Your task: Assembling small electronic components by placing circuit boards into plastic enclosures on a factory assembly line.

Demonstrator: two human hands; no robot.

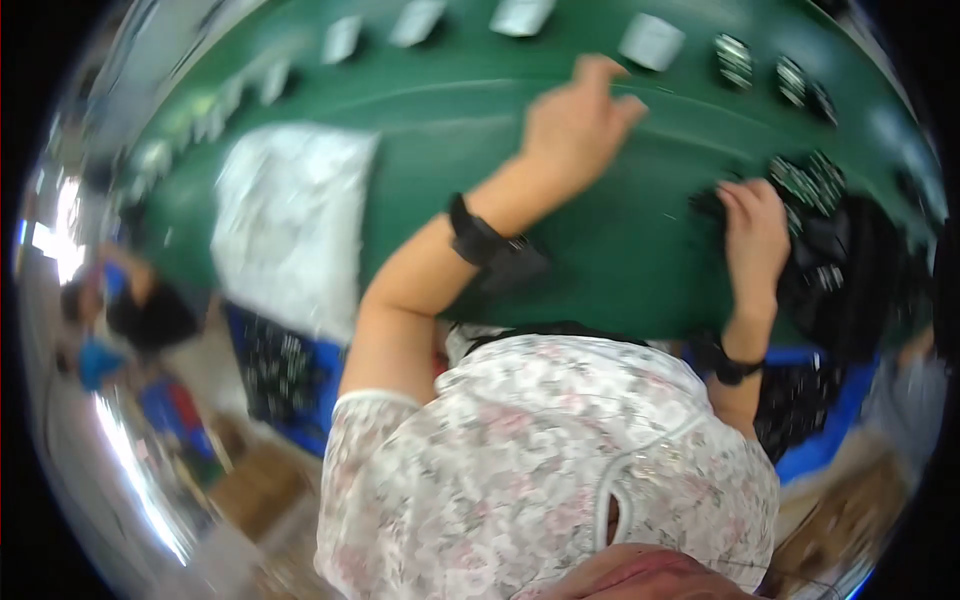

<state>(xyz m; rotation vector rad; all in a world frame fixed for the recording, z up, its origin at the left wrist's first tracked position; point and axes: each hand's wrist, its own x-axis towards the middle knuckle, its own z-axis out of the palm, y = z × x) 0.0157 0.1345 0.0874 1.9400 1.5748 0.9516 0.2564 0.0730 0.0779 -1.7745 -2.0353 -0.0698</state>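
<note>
My left hand [578,122] reaches far out over the green table [450,130], palm down, fingers loosely spread and one finger stretched forward; nothing shows in it. It is nearest to a small white packet [651,41] at the table's far edge. My right hand [755,228] rests palm down on a heap of small black parts [835,250] at the right side of the table, fingertips among them. Motion blur hides whether those fingers grip a part. Both wrists wear black bands.
Several white packets [418,20] and dark round pieces [735,58] line the far edge. A white crumpled sheet [295,215] lies on the left of the table. Blue bins [290,375] with dark parts stand below the near edge. Another person [140,310] is at the far left.
</note>
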